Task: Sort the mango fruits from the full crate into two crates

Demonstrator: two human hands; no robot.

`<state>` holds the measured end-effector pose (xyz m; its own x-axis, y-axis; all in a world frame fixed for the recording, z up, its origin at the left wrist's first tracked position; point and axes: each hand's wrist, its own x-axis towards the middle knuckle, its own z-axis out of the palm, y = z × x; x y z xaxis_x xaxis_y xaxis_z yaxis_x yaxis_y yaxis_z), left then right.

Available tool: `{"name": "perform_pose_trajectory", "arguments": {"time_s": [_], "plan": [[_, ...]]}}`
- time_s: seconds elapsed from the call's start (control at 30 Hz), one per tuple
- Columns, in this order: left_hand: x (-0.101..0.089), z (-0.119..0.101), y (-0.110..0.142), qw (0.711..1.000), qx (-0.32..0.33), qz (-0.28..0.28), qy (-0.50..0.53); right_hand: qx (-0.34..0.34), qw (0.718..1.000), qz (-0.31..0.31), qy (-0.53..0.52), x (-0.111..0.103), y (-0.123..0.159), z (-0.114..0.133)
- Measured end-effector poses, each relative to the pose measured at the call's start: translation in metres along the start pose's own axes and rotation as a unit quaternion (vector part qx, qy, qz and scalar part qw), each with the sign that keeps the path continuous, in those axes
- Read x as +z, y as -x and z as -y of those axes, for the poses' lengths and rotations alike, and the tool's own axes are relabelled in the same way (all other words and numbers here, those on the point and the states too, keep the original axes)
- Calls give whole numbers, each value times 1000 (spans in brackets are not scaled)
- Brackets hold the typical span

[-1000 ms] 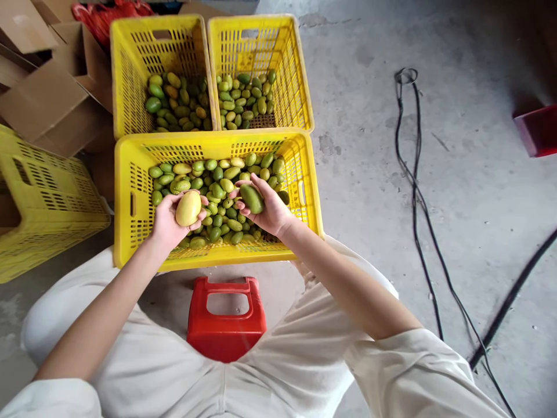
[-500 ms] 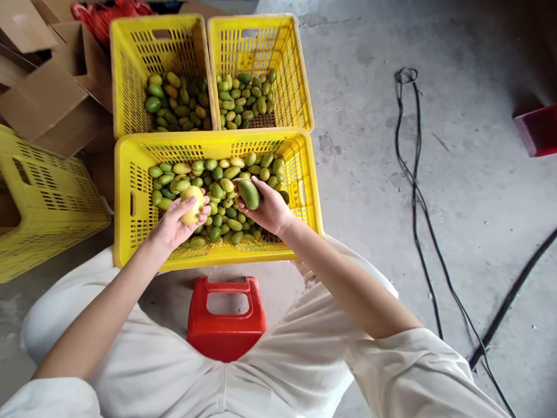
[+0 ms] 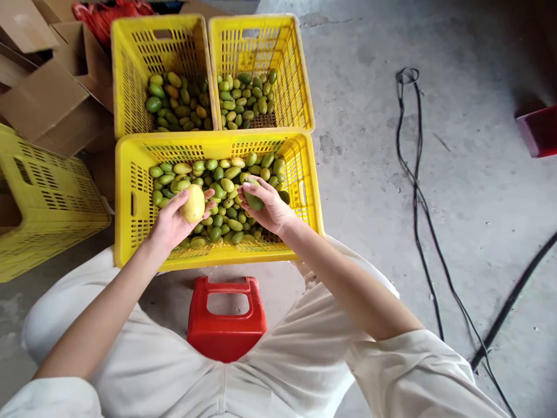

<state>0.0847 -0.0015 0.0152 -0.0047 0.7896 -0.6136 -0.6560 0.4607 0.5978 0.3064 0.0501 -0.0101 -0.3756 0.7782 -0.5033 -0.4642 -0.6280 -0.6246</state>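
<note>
My left hand (image 3: pixel 173 222) holds a pale yellow mango (image 3: pixel 192 204) over the near yellow crate (image 3: pixel 217 138), its thumb along the fruit's side. To the right, my right hand (image 3: pixel 270 209) is closed around a green mango (image 3: pixel 253 195), the thumb lying over its top so part of the fruit is hidden. The two hands are apart, with loose green and yellow mangoes (image 3: pixel 227 184) below them in the crate.
Two more yellow crates, one at the far left (image 3: pixel 143 38) and one at the far right (image 3: pixel 289 64), hold mangoes. A red stool (image 3: pixel 226 337) sits between my legs. Cardboard boxes (image 3: pixel 43 104) and another crate (image 3: pixel 47 203) are left; black cables (image 3: pixel 415 174) cross the floor right.
My left hand has shifted its grip, with fingers looser and more of the yellow mango showing. The right hand has turned the green mango, and its thumb now covers more of it.
</note>
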Motion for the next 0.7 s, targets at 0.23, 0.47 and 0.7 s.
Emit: {"name": "perform_pose_trajectory", "arguments": {"time_s": [0.23, 0.47, 0.7], "plan": [[-1, -3, 2, 999, 3, 30, -15, 46, 999, -5, -16, -1, -3, 4], [-1, -10, 4, 1000, -15, 15, -2, 15, 1000, 6, -22, -1, 0, 5], [-5, -8, 1, 1000, 2, -10, 21, -2, 1000, 3, 8, 2, 1, 4]]}}
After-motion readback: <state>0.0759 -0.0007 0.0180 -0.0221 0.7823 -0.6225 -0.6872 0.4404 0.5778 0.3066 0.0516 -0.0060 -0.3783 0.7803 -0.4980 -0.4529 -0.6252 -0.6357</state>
